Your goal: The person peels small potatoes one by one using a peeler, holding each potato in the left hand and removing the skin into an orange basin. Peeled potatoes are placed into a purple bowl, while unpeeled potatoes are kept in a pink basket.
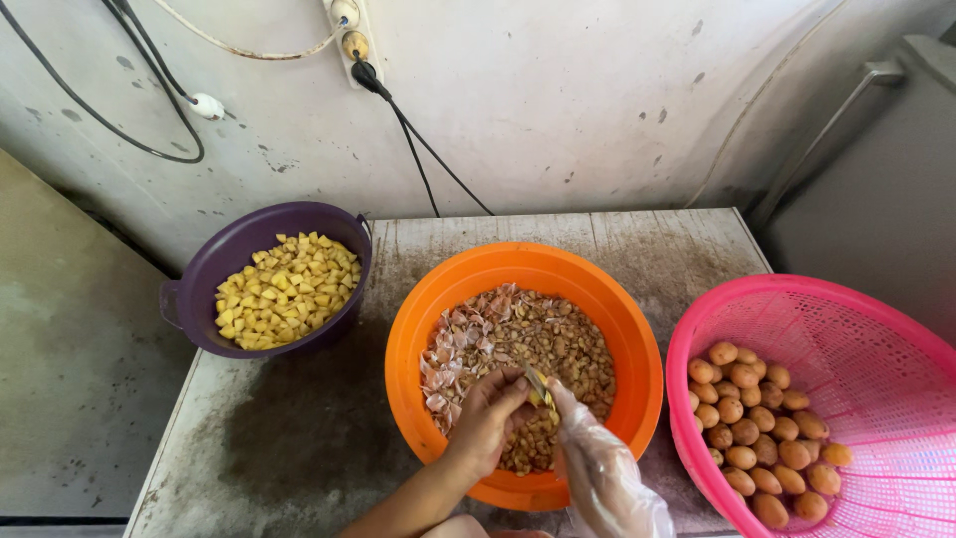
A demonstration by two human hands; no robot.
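Right hand (597, 468): gloved (clear plastic), pinched on a small knife (539, 387), lower centre.
Left hand (490, 413): bare, closed on a potato, touching the blade's left.
Orange bowl (418, 329): peelings held beneath.

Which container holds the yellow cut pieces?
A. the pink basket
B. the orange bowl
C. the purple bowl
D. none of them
C: the yellow cut pieces lie in the purple bowl at the left, while the orange bowl holds peels and scraps and the pink basket holds whole round brown fruits.
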